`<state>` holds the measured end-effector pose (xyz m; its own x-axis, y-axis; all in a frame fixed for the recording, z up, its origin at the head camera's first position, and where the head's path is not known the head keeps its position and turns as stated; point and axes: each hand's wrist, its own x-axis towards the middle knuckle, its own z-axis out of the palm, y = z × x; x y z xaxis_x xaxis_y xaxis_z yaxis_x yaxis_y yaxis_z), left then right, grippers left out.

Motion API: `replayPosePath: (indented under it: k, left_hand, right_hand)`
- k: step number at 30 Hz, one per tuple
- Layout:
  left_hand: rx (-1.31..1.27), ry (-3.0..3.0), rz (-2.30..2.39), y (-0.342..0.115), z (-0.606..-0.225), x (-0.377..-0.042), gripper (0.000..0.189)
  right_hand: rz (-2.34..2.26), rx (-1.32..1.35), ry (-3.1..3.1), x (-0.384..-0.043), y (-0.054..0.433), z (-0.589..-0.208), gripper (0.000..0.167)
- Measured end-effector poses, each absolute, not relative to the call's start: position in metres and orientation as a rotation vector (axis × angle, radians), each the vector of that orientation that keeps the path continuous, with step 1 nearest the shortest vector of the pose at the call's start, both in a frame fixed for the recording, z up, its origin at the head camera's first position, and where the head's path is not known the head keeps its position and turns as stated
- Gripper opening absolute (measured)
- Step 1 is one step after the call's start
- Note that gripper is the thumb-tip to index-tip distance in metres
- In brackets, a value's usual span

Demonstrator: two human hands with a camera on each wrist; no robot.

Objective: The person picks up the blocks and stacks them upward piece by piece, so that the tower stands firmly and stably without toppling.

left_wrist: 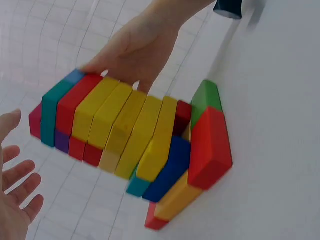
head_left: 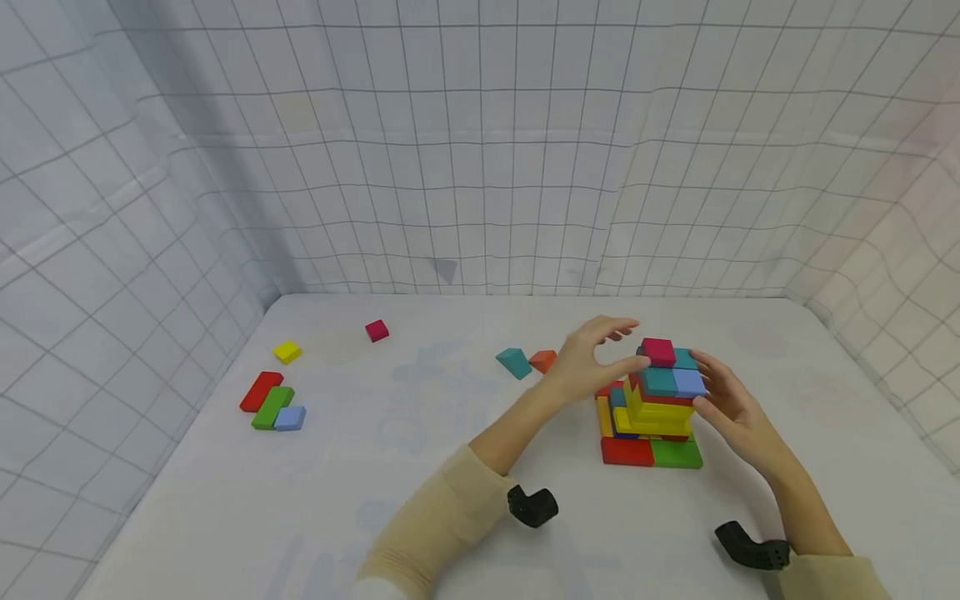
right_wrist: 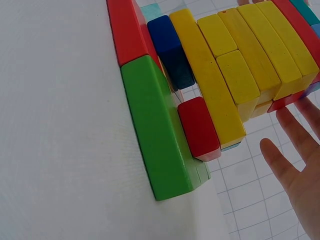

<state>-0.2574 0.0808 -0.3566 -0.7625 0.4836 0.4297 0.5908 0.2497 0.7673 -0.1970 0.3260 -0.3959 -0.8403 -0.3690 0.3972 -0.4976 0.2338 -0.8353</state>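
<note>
A stepped tower of coloured wooden blocks stands on the table, with red and green blocks at its base and yellow layers in its middle. Teal and light blue blocks lie near the top, under a crimson cube. My left hand is spread beside the top from the left, and in the left wrist view its fingers are apart from the blocks. On the other side my right hand rests relaxed fingers against the upper layers; the right wrist view has its fingertips right at the tower's side.
Teal and orange angular blocks lie left of the tower. Farther left are a crimson cube, a yellow block and red, green and light blue blocks. Gridded white sheeting surrounds the table.
</note>
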Motion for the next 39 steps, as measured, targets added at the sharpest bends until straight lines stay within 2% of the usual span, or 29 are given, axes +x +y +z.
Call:
replayPosePath:
  k: [5,10,15,20,28,32,39]
  left_hand:
    - [-0.909,-2.248,-1.524,0.022,-0.379,-0.281,0.042]
    - [-0.627,-2.262,-1.401,-0.057,-0.403,-0.302,0.040]
    - [-0.328,-2.411,-1.250,-0.127,-0.414,-0.309,0.043]
    - [-0.163,-2.490,-1.174,-0.174,-0.426,-0.314,0.046]
    - [-0.153,-2.552,-1.048,-0.205,-0.441,-0.315,0.045]
    - [-0.176,-2.557,-0.984,-0.207,-0.444,-0.317,0.041]
    - [-0.066,-2.584,-1.015,-0.202,-0.443,-0.318,0.033]
  right_hand:
    - [1.681,0.847,-2.367,-0.198,0.325,-0.396,0.061]
    - [1.686,0.849,-2.362,-0.197,0.325,-0.396,0.061]
    - [1.686,0.847,-2.359,-0.197,0.326,-0.396,0.060]
    - [1.680,0.833,-2.368,-0.197,0.327,-0.398,0.061]
    - [1.676,0.821,-2.376,-0.197,0.326,-0.397,0.061]
    - [1.688,0.830,-2.371,-0.197,0.326,-0.396,0.060]
    - [1.676,0.816,-2.380,-0.198,0.326,-0.396,0.060]
